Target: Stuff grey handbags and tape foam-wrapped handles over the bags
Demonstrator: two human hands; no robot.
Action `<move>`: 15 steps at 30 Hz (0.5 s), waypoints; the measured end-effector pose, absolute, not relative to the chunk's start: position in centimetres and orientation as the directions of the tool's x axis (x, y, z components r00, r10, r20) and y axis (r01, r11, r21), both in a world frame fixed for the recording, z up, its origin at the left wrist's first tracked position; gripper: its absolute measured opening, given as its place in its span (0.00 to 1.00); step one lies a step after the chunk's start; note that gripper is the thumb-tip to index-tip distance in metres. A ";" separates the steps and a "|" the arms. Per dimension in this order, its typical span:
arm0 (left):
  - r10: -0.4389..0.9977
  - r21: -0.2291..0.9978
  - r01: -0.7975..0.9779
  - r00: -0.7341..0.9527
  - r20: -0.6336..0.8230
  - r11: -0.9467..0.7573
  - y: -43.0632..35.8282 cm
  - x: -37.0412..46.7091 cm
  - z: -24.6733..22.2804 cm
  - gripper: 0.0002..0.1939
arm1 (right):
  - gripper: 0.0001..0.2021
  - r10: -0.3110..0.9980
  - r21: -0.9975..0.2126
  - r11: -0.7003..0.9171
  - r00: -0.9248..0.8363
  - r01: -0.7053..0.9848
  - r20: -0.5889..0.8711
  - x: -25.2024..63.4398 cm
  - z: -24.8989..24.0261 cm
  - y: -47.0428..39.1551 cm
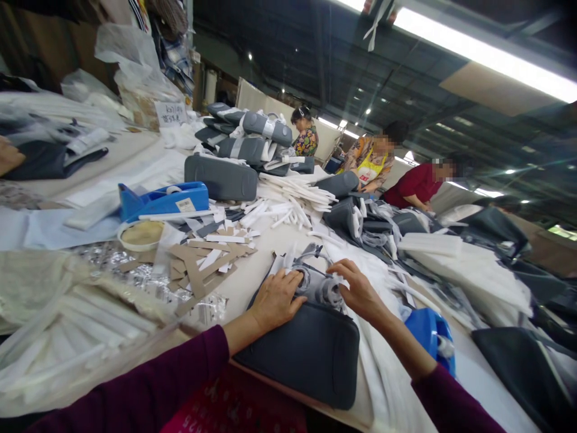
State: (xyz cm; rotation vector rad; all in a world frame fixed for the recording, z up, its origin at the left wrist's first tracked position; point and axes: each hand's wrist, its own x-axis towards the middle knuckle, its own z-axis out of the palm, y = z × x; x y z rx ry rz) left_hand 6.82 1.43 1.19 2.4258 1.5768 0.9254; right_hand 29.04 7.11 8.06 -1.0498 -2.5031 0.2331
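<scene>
A dark grey bag (306, 355) lies flat at the table's front edge before me. At its far end sit coiled straps (331, 292) in thin, clear wrapping, with a looped handle (315, 255) behind them. My left hand (278, 300) rests on the bag beside the coils, fingers spread and palm down. On the other side, my right hand (358, 291) has bent fingers at the right-hand coil. A bit of white wrapping (341, 280) shows between its thumb and fingers. The undersides of both hands are hidden.
Left of the bag lie cardboard strips (198, 264), a tape roll (142, 233) and a blue tape dispenser (164, 199). Another blue dispenser (431, 338) stands right. Stacked grey bags (220, 177) and white foam strips (293, 192) lie beyond. Several people work farther back; another hand (9, 156) shows left.
</scene>
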 end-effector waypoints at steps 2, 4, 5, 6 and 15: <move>0.856 0.393 0.796 0.280 0.435 -0.460 1.5 6.9 1.1 0.25 | 0.14 0.765 -0.387 0.642 -0.591 0.662 0.257 29.0 8.3 6.2; 0.855 0.387 0.800 0.278 0.437 -0.458 1.5 6.9 1.1 0.25 | 0.10 0.803 -0.403 0.590 -0.561 0.700 0.201 28.7 7.9 5.6; 0.856 0.384 0.803 0.278 0.437 -0.456 1.5 6.9 1.2 0.24 | 0.09 0.821 -0.396 0.566 -0.538 0.723 0.190 28.6 7.5 5.4; 0.856 0.380 0.806 0.278 0.436 -0.455 1.5 6.9 1.2 0.24 | 0.08 0.840 -0.389 0.540 -0.509 0.746 0.188 28.4 7.1 5.3; 0.860 0.370 0.812 0.284 0.424 -0.451 1.7 7.0 1.2 0.24 | 0.05 0.917 -0.220 0.397 -0.376 0.891 0.133 26.2 6.7 4.4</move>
